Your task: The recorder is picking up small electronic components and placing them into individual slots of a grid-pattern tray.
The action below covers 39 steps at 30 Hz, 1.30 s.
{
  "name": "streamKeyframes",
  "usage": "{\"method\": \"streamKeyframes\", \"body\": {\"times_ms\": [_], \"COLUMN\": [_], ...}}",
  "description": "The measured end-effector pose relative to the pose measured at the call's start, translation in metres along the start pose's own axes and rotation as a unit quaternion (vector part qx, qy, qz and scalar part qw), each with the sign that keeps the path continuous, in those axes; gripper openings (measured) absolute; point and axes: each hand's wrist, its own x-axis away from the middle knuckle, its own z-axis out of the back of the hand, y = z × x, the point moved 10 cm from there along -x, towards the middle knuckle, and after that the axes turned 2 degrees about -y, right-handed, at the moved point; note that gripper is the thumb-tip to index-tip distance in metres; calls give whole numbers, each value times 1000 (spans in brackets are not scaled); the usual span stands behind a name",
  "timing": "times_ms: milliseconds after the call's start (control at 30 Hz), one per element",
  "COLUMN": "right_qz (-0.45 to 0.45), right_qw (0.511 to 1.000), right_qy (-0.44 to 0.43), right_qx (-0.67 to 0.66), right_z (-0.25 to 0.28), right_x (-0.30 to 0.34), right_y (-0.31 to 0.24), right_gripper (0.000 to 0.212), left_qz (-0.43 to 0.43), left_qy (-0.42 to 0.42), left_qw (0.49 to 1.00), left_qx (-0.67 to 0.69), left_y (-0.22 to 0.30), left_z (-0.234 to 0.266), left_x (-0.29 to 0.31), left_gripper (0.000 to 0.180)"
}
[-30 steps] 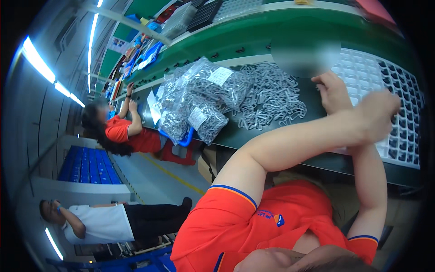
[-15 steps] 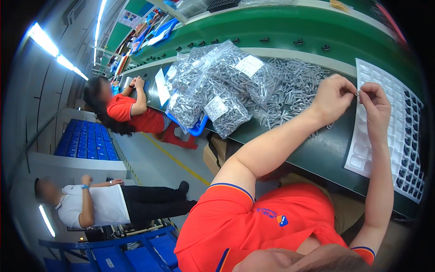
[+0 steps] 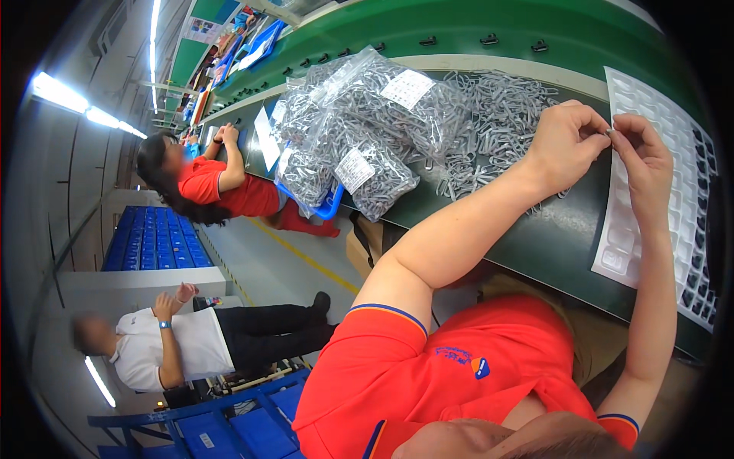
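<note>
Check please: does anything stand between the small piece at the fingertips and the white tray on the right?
Only the right hand: it lies just right of the small piece and, in this view, covers some compartments of the white tray. Nothing else visible stands between; the left hand is on the other side.

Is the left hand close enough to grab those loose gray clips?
Probably yes: the left hand is beside the loose gray clips, most of which lie uncovered, though its fingertips seem busy pinching a small piece.
</note>
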Motion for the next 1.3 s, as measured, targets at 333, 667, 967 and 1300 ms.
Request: {"method": "streamKeyframes", "body": {"times_ms": [333,667,967,1300], "right_qz": [-29,-39,-38,-6], "right_qw": [999,997,998,999], "right_qy": [-5,-3,-32,-45], "right_qx": [29,62,43,-19], "right_z": [6,-3,-5,-1], "right_x": [-2,3,1,6], "right_y": [4,4,11,5], "right_gripper": [10,5,5,6], "left_qz": [-12,50,55,32], "left_qy": [8,-10,-18,-65], "left_qw": [999,998,998,993], "left_qx": [-40,40,37,93], "left_y": [-2,-8,-1,7], "left_z": [7,4,4,-4], "left_x": [-2,-1,-2,1], "left_gripper": [8,15,15,13]}}
